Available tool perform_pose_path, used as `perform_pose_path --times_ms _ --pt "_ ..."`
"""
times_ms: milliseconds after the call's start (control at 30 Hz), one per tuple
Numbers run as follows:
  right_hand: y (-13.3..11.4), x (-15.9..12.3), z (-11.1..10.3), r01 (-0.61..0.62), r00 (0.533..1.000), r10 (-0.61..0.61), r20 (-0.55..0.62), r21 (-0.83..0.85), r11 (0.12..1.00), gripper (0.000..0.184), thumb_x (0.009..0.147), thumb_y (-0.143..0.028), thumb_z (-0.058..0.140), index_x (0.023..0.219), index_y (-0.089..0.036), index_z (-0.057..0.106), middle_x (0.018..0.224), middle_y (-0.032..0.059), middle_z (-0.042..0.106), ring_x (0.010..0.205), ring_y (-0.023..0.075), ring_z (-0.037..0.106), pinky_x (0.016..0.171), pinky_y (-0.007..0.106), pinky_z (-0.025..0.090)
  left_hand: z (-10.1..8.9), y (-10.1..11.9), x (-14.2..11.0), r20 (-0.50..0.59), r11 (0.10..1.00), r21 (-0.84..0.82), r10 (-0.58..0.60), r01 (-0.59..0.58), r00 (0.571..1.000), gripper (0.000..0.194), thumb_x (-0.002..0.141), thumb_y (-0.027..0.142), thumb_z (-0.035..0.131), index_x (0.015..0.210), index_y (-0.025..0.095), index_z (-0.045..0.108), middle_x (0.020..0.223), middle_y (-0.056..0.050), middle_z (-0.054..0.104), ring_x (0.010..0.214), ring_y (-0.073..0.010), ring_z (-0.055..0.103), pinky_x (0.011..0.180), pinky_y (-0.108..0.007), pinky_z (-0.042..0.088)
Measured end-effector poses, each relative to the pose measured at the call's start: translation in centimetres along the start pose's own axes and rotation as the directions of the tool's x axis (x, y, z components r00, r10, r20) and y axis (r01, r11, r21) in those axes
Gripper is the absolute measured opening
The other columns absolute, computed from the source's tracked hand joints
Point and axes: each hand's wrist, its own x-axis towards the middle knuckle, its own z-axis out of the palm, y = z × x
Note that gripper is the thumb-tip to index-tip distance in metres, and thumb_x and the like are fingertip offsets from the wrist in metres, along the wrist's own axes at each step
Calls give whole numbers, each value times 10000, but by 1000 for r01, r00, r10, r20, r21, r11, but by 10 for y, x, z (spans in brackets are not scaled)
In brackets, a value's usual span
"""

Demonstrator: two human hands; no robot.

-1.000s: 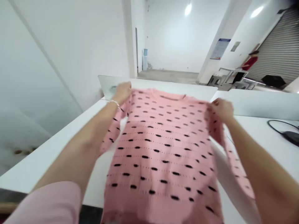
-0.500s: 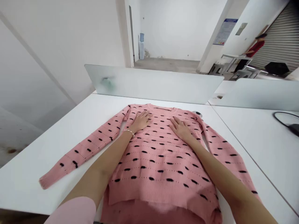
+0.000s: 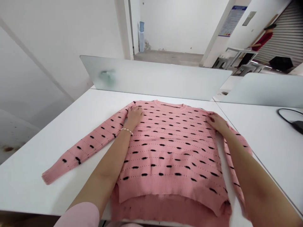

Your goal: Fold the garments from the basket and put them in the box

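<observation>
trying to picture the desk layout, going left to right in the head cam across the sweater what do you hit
pink knit sweater's outstretched sleeve → left hand → sweater body → right hand → black cable

"What colours do we have on the table?"

"We see a salmon-pink knit sweater (image 3: 165, 151) with rows of short black dashes, separated by fine dotted lines."

"And its ribbed hem (image 3: 165, 186)?"

"We find it plain pink, without dashes."

"What else shows colour?"

"We note a white tabletop (image 3: 71, 110), a white beaded bracelet (image 3: 126, 130), a pale frosted divider (image 3: 153, 78) with a greenish smudge (image 3: 107, 75), and a grey slatted roller shutter (image 3: 288, 28)."
</observation>
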Motion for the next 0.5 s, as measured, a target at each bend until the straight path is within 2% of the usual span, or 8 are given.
perform_pose_path --times_ms 100,233,333,400,500 --pt "1 6 -3 -71 996 70 -51 -15 997 497 967 -291 381 1316 -32 622 1197 234 649 1062 327 638 909 462 528 6 -8 4 23 999 -19 -30 30 999 457 1010 332 326 1361 156 558 1547 -152 465 1462 -315 374 1262 -568 175" --pt "2 3 5 23 999 -24 -41 -24 999 444 955 -323 512 1324 -113 643 1357 190 582 1237 290 559 1036 396 457 12 -17 8 51 998 -39 -43 45 998 528 997 401 355 1435 151 510 1615 -161 368 1509 -346 298 1260 -617 125" --pt "18 -6 0 22 999 -23 -36 -47 999 414 972 -313 506 1293 -103 662 1382 219 554 1289 261 515 1044 357 421 10 -25 8 73 995 -62 -78 83 994 591 991 467 351 1477 160 484 1631 -134 350 1521 -372 269 1267 -590 142" --pt "32 -11 -11 -54 995 48 -83 -80 995 399 985 -295 472 1254 -80 673 1362 273 541 1280 285 509 1027 419 407 8 -29 8 86 993 -68 -94 100 992 614 985 485 349 1497 167 464 1637 -110 346 1522 -374 266 1275 -569 137" --pt "45 -15 -29 -175 973 152 -175 -127 976 366 978 -231 436 1188 -63 683 1384 346 479 1347 363 427 1013 583 350 6 -31 8 96 990 -63 -117 123 988 624 978 483 352 1504 164 453 1643 -103 335 1523 -375 259 1278 -574 112"
